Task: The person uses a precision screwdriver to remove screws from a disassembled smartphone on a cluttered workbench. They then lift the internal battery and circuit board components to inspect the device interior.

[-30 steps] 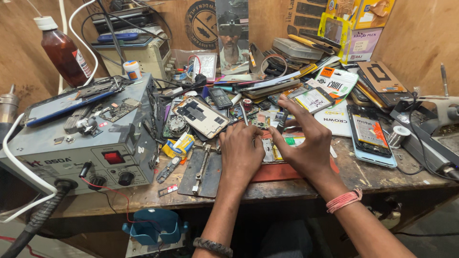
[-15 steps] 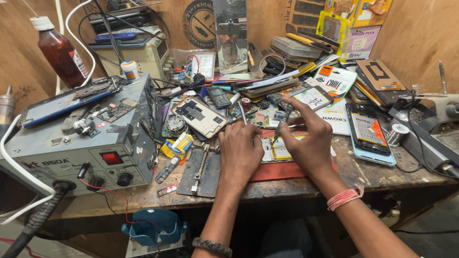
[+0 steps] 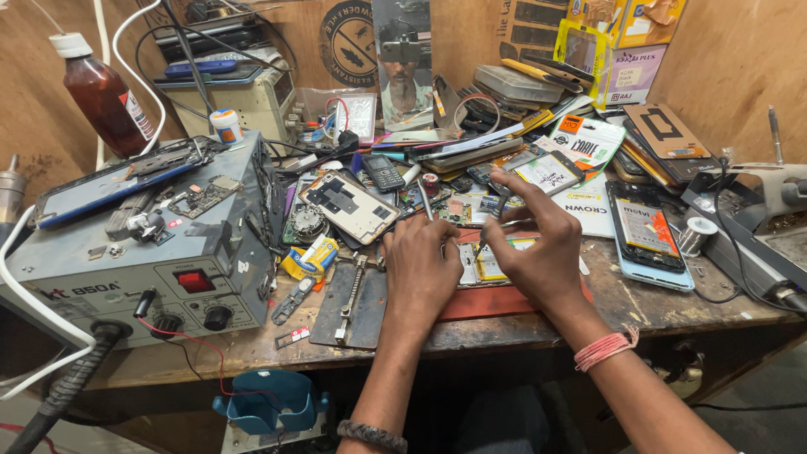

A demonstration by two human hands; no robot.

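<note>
Phone part [image 3: 490, 259] on bench under both hands, left hand [image 3: 422, 271] flat on it, right hand [image 3: 531, 245] fingers spread

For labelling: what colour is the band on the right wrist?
Pink; the wrist band shows clearly in the head view, just behind the right hand.

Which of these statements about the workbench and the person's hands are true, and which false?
1. Both hands, the left hand and the right hand, rest over small parts at the bench middle. True.
2. The brown bottle lies on its side. False: it stands upright at the back left.
3. A pink band circles the right wrist. True.
4. The grey rework station sits to the right of the hands. False: it is on the left.
</note>
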